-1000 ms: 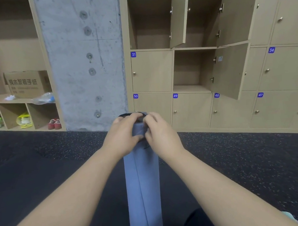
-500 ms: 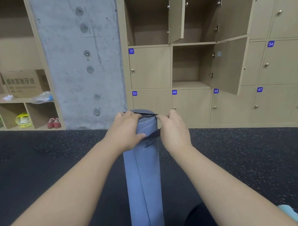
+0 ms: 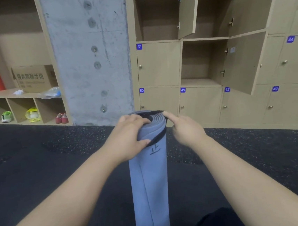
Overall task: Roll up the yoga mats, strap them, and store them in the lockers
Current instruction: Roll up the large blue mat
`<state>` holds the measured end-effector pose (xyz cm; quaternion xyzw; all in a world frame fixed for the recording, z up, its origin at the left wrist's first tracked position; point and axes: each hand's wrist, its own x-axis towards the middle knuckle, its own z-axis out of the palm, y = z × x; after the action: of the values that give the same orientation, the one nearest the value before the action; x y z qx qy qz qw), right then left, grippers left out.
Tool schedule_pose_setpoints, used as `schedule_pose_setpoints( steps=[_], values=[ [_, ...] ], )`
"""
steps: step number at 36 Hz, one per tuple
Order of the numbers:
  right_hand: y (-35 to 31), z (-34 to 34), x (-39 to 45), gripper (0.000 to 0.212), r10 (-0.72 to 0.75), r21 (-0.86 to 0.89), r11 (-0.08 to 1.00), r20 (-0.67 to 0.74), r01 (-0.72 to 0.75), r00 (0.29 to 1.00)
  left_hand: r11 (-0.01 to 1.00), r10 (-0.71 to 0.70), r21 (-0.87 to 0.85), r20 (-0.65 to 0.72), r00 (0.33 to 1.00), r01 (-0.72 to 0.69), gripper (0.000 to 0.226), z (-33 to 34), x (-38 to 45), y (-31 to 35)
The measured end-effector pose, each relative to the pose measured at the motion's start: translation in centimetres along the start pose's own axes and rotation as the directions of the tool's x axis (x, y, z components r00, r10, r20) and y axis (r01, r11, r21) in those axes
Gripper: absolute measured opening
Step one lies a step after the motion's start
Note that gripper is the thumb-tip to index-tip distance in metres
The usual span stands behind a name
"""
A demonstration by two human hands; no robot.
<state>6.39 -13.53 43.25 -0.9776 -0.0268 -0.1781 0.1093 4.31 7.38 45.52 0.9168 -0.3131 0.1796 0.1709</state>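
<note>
On the dark speckled floor (image 3: pixel 41 177) before a wall of wooden lockers (image 3: pixel 158 64): one blue yoga mat (image 3: pixel 149 185), fully rolled, standing on end between two bare forearms at frame centre. Left hand (image 3: pixel 128 138) wrapped round the roll's top, grip closed on the mat, thumb pinning a black strap (image 3: pixel 157 138) that runs slantwise round the roll and over its upper rim. Right hand (image 3: pixel 186 129) just right of the rim, forefinger out and touching the strap's top edge, other fingers loosely curled, holding nothing.

Rolling evidently finished for this mat; strapping seemingly under way and not yet snug at the top end. Storing still ahead. Three locker compartments hanging open on the far right, two above and one below, all bare inside as far as visible. No other mat being worked within view, so count of remaining mats impossible to tell.

Readable writing: blue number tags on locker doors, 31 (image 3: pixel 139 46), 50 (image 3: pixel 141 90), 49 (image 3: pixel 182 90), 48 (image 3: pixel 227 89), 47 (image 3: pixel 275 88) and 34 (image 3: pixel 290 39). Small dark mark on the mat just under the strap, not decipherable. Chinese characters printed on a cardboard box (image 3: pixel 34 78) on the far-left shelf, too soft to read with confidence. Shoes in the cubbies beneath, beside a bare concrete pillar (image 3: pixel 88 55).
</note>
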Motion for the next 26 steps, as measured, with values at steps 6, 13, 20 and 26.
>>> schedule_pose_setpoints(
  steps=[6,13,20,26],
  values=[
    [1.3,-0.7,0.9,0.063,0.069,0.037,0.997,0.096,-0.073,0.993,1.000,-0.004,-0.012,0.013,1.000,0.004,0.059,-0.1,0.2,-0.1],
    [-0.1,-1.9,3.1,0.051,0.090,0.150,0.983,0.114,-0.107,0.989,0.999,0.045,-0.011,0.003,0.999,-0.045,0.059,0.3,0.4,1.1],
    [-3.0,-5.2,3.4,0.031,0.063,0.443,0.883,0.215,-0.155,0.975,0.996,0.082,-0.035,-0.027,0.996,-0.082,0.058,0.6,-0.2,1.1],
    [-4.4,-3.9,2.8,0.019,0.063,0.296,0.946,0.217,-0.128,0.974,0.995,0.094,-0.028,-0.040,0.995,-0.095,0.057,0.8,-0.2,0.8]
  ],
)
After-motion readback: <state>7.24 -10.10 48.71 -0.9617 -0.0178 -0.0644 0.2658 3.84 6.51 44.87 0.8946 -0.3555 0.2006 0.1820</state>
